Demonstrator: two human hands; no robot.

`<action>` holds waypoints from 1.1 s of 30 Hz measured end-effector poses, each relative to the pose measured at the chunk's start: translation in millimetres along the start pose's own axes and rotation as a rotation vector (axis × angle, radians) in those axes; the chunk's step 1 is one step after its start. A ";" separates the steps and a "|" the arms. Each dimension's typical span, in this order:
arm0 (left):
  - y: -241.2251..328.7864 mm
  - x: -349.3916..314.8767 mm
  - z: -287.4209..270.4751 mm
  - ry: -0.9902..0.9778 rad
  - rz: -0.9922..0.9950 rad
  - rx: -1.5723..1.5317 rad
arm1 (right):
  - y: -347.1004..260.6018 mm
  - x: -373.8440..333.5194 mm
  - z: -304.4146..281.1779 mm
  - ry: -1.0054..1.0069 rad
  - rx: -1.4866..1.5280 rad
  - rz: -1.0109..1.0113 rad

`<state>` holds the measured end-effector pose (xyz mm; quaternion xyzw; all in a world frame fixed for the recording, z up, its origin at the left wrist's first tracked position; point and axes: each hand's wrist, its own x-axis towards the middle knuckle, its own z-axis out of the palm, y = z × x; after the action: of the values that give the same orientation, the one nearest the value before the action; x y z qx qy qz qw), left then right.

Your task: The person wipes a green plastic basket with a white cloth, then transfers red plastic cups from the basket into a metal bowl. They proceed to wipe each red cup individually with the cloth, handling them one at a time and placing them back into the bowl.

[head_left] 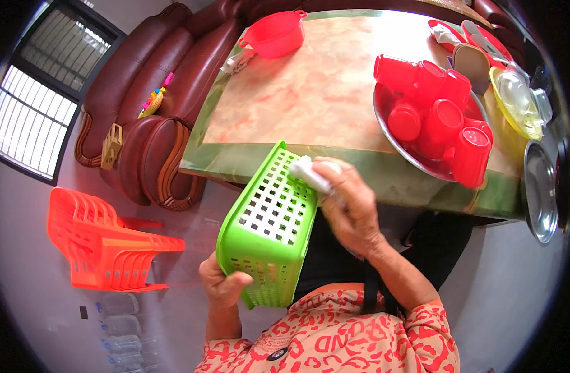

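A green plastic basket [267,211] with square holes is tilted on its side over my lap, just off the table's near edge. My left hand [224,283] grips its lower left corner, thumb on the outside and the other fingers mostly hidden behind it. With my right hand [350,202] I pinch a bunched white cloth [311,174], which presses against the basket's upper right edge.
The marble-topped table [297,93] lies ahead. On it are a red basin [275,35], a metal bowl [390,127] heaped with red mugs [443,121], a yellow basket [515,102] with clear containers, and a metal tray [540,193]. Stacked orange chairs [104,242] stand left, near a sofa [166,56].
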<state>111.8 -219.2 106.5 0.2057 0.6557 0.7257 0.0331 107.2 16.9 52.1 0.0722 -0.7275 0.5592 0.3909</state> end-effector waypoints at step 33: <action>-45.0 38.5 -61.5 0.331 -0.171 -0.434 | 0.9 -51.2 12.3 -0.441 0.180 -0.146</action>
<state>45.6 -258.5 69.4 0.0166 0.4964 0.8674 0.0298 135.7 -10.5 17.4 0.2794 -0.7354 0.5627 0.2538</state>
